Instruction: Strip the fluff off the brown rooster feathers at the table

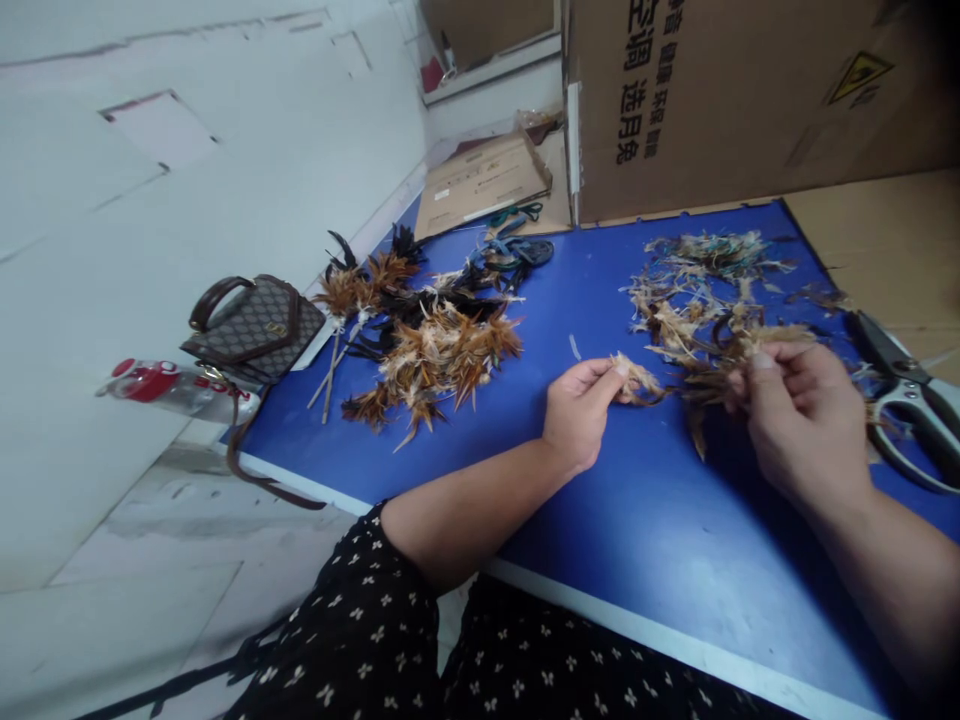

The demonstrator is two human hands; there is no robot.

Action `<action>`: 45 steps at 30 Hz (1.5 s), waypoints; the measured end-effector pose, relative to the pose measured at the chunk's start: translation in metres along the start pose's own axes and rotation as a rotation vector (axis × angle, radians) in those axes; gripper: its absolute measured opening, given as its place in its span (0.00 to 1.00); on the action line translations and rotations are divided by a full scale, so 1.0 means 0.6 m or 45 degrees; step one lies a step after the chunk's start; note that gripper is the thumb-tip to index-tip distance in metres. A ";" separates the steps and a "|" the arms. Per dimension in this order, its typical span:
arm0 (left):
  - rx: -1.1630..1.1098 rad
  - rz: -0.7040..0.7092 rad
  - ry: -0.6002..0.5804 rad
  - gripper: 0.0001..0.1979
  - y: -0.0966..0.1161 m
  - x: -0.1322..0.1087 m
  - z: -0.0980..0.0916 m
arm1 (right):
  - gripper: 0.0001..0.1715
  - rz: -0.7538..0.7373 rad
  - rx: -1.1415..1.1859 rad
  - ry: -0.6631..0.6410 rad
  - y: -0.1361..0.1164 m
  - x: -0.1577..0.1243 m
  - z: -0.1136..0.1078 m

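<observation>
While right hand (799, 425) pinches feathers (709, 375), scissors (911, 400) lie beside.

Handbag (259, 325) beside bottle (180, 392); scissors (900, 370); cardboard box (750, 100)

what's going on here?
A person sits at a blue table handling feathers. The left hand pinches a small tuft; the right hand grips a bunch beside it. A loose pile lies behind, feather bundles on sticks to the left, and scissors to the right.
</observation>
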State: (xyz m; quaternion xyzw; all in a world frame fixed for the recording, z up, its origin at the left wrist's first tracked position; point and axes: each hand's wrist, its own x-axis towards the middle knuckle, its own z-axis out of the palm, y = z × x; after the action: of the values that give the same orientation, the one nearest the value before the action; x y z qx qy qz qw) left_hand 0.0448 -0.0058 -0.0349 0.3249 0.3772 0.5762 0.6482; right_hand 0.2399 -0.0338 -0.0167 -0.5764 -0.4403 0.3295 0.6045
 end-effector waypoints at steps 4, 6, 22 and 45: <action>0.017 0.024 -0.037 0.18 -0.009 -0.008 0.001 | 0.32 0.025 -0.106 -0.330 -0.013 -0.014 0.002; 0.010 0.012 -0.087 0.19 -0.014 -0.012 0.002 | 0.32 0.019 -0.117 -0.462 -0.013 -0.024 0.010; -0.104 -0.137 -0.210 0.22 -0.017 -0.017 0.001 | 0.27 -0.101 -0.261 -0.493 0.000 -0.028 0.016; 0.132 -0.275 -0.385 0.29 -0.023 -0.016 -0.010 | 0.23 -0.429 -0.513 -0.489 0.006 0.001 -0.024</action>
State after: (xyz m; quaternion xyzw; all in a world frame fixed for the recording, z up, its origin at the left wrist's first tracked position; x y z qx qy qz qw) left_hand 0.0463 -0.0173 -0.0488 0.3985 0.3374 0.4276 0.7379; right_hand 0.2537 -0.0389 -0.0192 -0.5307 -0.6919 0.2338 0.4300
